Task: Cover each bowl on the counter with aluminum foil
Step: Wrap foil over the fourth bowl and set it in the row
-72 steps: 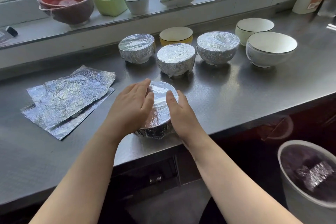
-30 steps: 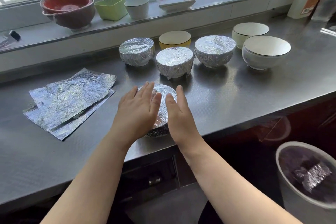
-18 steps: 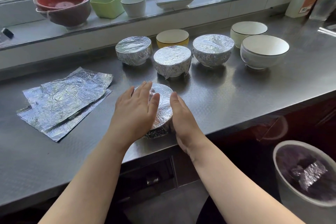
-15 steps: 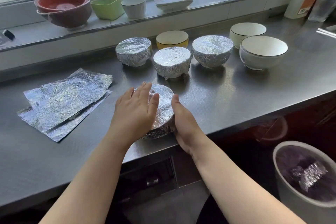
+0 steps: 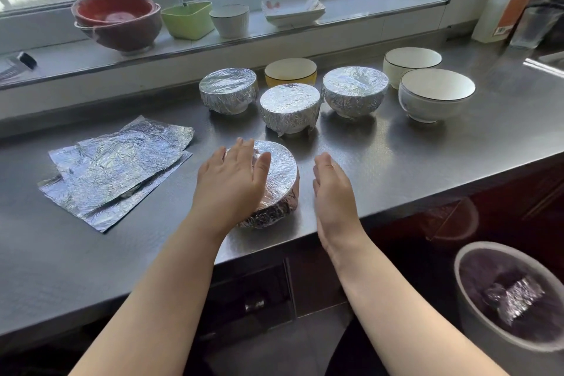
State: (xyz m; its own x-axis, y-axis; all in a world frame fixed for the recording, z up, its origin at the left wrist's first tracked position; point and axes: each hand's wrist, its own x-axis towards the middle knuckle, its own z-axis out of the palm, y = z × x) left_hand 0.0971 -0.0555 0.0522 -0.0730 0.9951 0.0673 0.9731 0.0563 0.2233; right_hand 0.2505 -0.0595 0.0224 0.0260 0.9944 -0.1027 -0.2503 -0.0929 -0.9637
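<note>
My left hand [image 5: 232, 183] lies flat over the left part of the nearest foil-covered bowl [image 5: 279, 180], fingers straight and together, palm pressing on the foil top and side; it grips nothing. My right hand [image 5: 331, 189] stands just right of that bowl, clear of it, fingers straight and loosely together, edge-on to the counter [image 5: 396, 162], holding nothing. The bowl sits close to the near edge of the steel counter, its foil wrapped down over the rim and crumpled round the lower wall.

Farther back I see three more wrapped bowls: one at far left [image 5: 227, 90], one in the middle [image 5: 290, 108] slightly nearer to me, and one to the right [image 5: 354, 90]. Behind the middle one stands an uncovered yellow bowl [image 5: 290, 72]. At the right are two uncovered white bowls, the nearer one [image 5: 436, 94] just in front of the farther one [image 5: 412, 62].

To the left of my hands lies a small stack of loose foil sheets [image 5: 113, 168], flat on the counter, well apart from the bowls.

On the window sill [image 5: 351, 9] beyond stand a red bowl [image 5: 117, 20], a green dish [image 5: 187, 20], a white cup [image 5: 230, 20] and a shallow white tray [image 5: 291, 11]. Below the counter at near right is a bin [image 5: 500, 299] with a crumpled piece of foil inside.
</note>
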